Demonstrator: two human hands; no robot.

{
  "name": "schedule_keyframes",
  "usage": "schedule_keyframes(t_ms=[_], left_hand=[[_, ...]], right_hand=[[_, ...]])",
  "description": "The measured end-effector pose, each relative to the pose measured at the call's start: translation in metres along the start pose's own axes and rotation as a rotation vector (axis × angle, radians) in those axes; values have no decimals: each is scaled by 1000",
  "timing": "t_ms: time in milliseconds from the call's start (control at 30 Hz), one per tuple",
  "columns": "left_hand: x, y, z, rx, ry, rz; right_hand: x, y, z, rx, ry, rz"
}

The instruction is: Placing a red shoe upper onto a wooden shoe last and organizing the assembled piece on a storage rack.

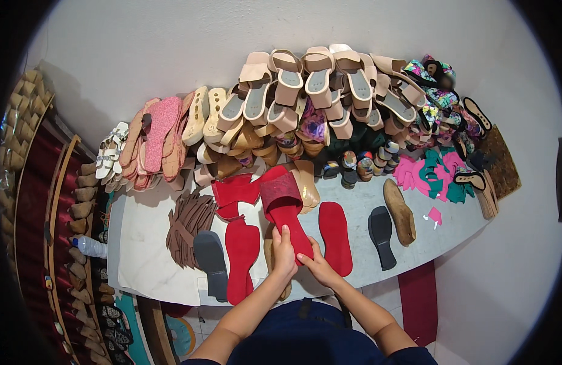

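A red slide sandal (293,228) with a wide, textured strap is held up over the table, toe pointing away. My left hand (285,250) grips its left edge near the heel, thumb on top. On the other side my right hand (318,263) closes on the heel end, its fingers partly hidden beneath. Red insole pieces (242,255) lie left of the hands, and another red insole (336,237) lies to the right. Dark grey soles flank them, one at left (210,258), one at right (382,237). Behind the sandal a wooden shoe last (269,249) is mostly hidden.
Block-heeled sandals (317,82) are piled along the wall. Red upper pieces (235,193), brown strips (193,228) and pink and green scraps (436,173) lie on the table (415,249). Another last (400,212) is at right. Shelves of lasts (81,210) and a bottle (89,247) stand left.
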State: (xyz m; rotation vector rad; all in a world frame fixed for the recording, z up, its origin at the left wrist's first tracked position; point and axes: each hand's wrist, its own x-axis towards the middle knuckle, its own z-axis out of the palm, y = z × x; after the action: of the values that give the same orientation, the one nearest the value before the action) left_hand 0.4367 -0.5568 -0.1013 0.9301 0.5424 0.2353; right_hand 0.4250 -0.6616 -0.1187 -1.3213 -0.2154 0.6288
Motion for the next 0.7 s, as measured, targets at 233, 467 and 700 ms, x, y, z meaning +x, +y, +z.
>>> schedule_keyframes(t_ms=[233, 467, 700], left_hand=[[5, -3, -4, 2, 42, -4], [-3, 5, 6, 42, -26, 34], [-5, 1, -4, 93, -235, -1]], right_hand=[[3, 5, 4, -147, 20, -121], [1, 2, 3, 128, 93, -56], [-7, 4, 8, 432, 198, -67]])
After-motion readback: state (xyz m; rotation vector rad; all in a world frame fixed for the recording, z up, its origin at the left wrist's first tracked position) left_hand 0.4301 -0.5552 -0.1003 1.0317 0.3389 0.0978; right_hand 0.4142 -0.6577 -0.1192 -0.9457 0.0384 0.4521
